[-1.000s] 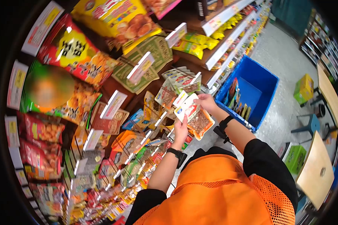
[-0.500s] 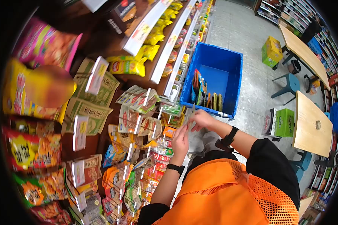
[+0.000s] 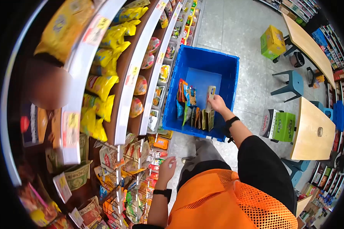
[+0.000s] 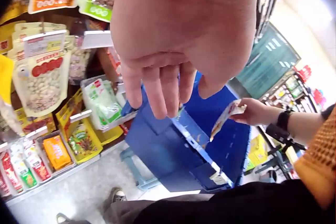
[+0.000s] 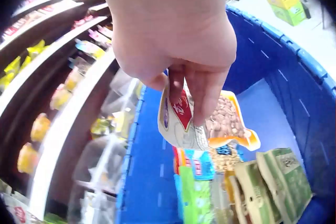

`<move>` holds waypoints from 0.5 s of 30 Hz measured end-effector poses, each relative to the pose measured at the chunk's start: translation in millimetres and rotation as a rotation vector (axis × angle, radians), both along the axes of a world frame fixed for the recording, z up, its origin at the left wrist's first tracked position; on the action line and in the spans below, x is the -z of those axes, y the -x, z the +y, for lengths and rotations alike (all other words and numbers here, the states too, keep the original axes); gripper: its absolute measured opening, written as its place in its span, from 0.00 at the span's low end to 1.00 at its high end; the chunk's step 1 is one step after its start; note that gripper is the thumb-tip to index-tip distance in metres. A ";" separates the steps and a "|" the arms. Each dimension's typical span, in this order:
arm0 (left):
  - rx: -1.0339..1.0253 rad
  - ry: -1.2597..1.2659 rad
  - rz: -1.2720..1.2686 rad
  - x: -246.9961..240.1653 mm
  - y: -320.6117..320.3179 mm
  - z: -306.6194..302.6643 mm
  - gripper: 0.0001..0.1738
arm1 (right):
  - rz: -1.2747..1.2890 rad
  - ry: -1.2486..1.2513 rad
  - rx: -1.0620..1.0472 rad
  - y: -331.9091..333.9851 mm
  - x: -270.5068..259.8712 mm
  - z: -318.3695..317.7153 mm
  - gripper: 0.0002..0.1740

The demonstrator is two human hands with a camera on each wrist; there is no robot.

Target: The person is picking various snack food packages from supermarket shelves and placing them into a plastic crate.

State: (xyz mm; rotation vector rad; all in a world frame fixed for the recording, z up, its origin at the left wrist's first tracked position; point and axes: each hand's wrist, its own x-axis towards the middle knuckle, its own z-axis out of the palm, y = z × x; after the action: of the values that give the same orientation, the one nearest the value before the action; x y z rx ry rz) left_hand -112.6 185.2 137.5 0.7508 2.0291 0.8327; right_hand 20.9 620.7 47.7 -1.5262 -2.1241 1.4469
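My right hand pinches a pouch of brown nuts or beans by its top, over the blue crate. The pouch has a white top with a red label and an orange border. Below it, several snack packets and green-and-tan pouches stand in a row in the crate. My left hand hangs beside the shelves, its fingers loosely extended and holding nothing. In the left wrist view its palm shows with the crate beyond it.
Shelves with price rails run along the left, bearing yellow snack bags. Pouches hang on hooks below them. To the right are a teal stool, wooden tables, a green box and a yellow box.
Both hands were on the pouch before the shelf. The left has let go and dropped back; the right has carried the pouch over the crate. The head view has swung toward the crate.
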 end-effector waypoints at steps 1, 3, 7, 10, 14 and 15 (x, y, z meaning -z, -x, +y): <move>-0.003 0.012 -0.005 2.5 1.7 -11.8 0.17 | -0.051 -0.023 0.021 3.7 13.9 10.4 0.22; -0.058 0.144 0.121 7.9 3.5 -27.3 0.14 | -0.106 -0.024 -0.004 8.9 53.4 31.9 0.23; -0.191 0.271 0.051 -9.9 -6.3 -42.5 0.13 | -0.234 -0.095 -0.046 29.6 100.8 46.8 0.20; -0.230 0.311 0.061 -12.5 -16.5 -51.8 0.12 | -0.287 -0.141 -0.070 47.2 149.8 49.8 0.19; -0.318 0.375 0.014 -15.1 -29.2 -48.9 0.11 | -0.369 0.009 -0.016 72.2 166.8 43.6 0.20; -0.308 0.388 -0.009 -17.6 -30.8 -44.7 0.12 | -0.423 0.005 -0.043 78.8 172.0 41.6 0.21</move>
State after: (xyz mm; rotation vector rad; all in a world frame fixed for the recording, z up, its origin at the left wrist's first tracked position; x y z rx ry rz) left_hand -81.8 140.5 155.2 0.2204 2.2387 0.5761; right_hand -57.9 662.2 -124.3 -1.9429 -2.3887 1.2243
